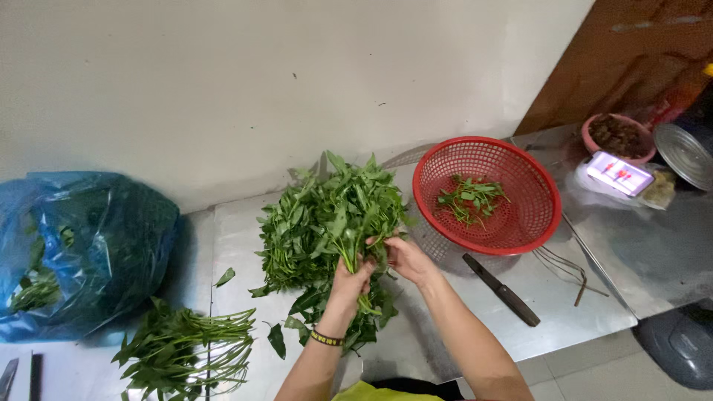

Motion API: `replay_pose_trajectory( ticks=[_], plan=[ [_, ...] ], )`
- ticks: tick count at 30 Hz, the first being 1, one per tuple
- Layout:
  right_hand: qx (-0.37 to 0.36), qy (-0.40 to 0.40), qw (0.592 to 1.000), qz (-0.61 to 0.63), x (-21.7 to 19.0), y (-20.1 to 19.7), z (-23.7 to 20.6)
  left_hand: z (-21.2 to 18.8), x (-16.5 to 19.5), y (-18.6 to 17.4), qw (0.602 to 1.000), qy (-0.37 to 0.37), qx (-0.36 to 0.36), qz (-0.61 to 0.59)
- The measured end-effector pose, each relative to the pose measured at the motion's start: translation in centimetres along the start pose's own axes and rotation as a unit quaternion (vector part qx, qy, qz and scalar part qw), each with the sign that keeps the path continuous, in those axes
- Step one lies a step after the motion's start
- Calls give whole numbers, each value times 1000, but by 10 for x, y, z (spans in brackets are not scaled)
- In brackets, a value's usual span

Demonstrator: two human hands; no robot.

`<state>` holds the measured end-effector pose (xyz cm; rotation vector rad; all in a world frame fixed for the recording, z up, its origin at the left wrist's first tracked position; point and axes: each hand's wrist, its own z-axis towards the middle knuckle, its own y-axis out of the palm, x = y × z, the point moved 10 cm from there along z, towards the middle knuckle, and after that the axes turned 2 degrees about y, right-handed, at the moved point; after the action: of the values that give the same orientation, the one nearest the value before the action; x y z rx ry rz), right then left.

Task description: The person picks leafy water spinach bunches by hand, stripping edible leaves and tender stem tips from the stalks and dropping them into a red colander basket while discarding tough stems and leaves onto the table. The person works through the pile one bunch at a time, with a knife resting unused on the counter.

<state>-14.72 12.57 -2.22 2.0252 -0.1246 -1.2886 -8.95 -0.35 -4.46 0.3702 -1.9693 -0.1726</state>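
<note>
A large bunch of leafy greens [319,223] lies on the steel counter [445,327] in front of me. My left hand [350,282], with a beaded bracelet at the wrist, is closed around a stem of the greens near the bunch's lower end. My right hand [407,258] pinches the leaves just beside it, fingers touching the same stems. A red plastic basket [535,215] stands to the right and holds a few picked sprigs [469,197].
A black-handled knife [502,289] lies right of my hands. A blue plastic bag [82,245] with more greens sits at the left, and a smaller bundle of stems [186,349] below it. A pink bowl [618,137], a lit phone [619,172] and a metal lid [685,152] are far right.
</note>
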Motion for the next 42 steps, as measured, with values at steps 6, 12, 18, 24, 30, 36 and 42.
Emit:
replay_pose_trajectory(
  ticks=[6,12,18,24,30,36,42],
  plan=[
    [97,-7,995,34,-2,-22,0,-11,25,-9,980,159,6,122],
    [127,-111,974,151,-81,-71,-15,-36,62,-26,901,345,16,264],
    [314,-117,886,319,-109,-136,-43,-20,44,-65,989,118,75,-50],
    [303,-216,913,169,-93,-115,-39,-10,60,-86,980,126,108,-113],
    [288,-132,926,-206,-55,-34,5,-8,66,-91,974,112,102,-168],
    [236,-130,839,-473,-35,42,34,-4,68,-88,976,96,92,-174],
    [271,-155,711,-630,-39,72,40,2,69,-77,981,93,100,-135]
  ],
)
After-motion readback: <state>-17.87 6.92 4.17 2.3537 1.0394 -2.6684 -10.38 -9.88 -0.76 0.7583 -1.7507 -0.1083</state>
